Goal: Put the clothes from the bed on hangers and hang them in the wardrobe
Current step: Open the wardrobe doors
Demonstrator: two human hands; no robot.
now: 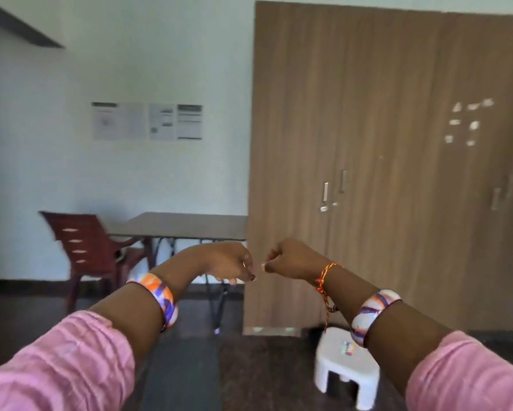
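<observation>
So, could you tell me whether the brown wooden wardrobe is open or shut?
Shut: the brown wooden wardrobe doors sit flush, handles side by side.

Both forearms come out of loose pink sleeves, the left sleeve [56, 360] and the right sleeve [468, 378], each of a crinkled, softly creased fabric pushed up short of the wrist. On the left arm sits a broad bangle [160, 298] patterned in orange, purple and white, and on the right arm a matching bangle [371, 314] shows more white with purple and orange swirls. Nearer the right hand [293, 259], a thin red and yellow thread [326, 277] is tied round the wrist with a knotted tail hanging down, while the left hand [228, 262] has dark polish on a fingernail.
</observation>
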